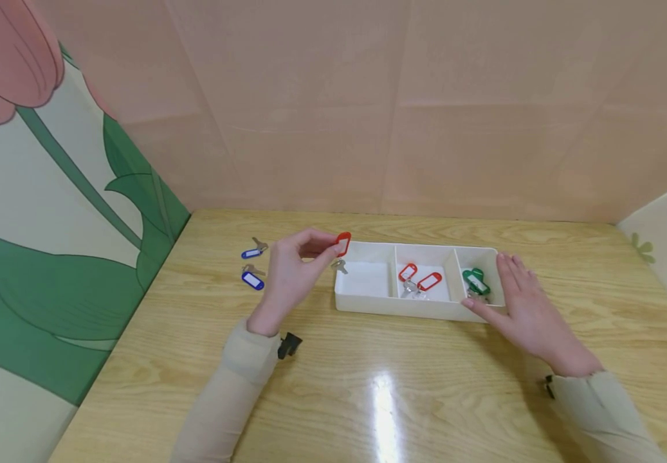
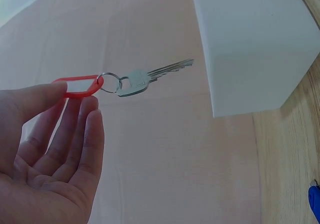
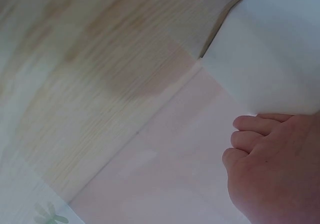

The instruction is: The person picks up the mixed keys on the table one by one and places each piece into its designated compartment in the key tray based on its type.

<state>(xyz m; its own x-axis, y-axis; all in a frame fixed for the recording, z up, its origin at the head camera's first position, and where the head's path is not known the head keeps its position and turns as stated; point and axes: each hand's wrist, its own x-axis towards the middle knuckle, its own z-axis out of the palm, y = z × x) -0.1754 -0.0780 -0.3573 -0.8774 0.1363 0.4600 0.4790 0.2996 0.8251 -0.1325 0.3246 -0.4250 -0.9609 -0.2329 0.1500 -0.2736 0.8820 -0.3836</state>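
**Left hand (image 1: 294, 275) pinched on a red tag (image 1: 343, 244), white box (image 1: 397, 306) braced by right hand (image 1: 529, 312)**

Near the middle of the frame, the red tag is pinched between the thumb and fingertips of the left hand, just by the upper left corner of the white box. It is gripped at one end only, apparently so that its key (image 2: 133, 83) can be left free at the other. In the left wrist view the key is seen pointing towards the box wall; whether it lies above the left compartment (image 1: 365, 280) cannot be told for certain.

At the right of the frame, the right hand is laid against the box's end, fingers straight, thumb apart at the front rim. Nothing is grasped by it; the box is presumably being kept from sliding on the worktop (image 1: 455, 386).

Inside, colours are kept apart by the dividers (image 1: 394, 271): two red tags (image 1: 429, 281) are held in the middle compartment, and green tags (image 1: 476, 281), overlapped, in the right one. Left of centre in the frame, two blue tags (image 1: 253, 280) with keys are laid on the worktop, where they can probably be reached easily by the left hand.
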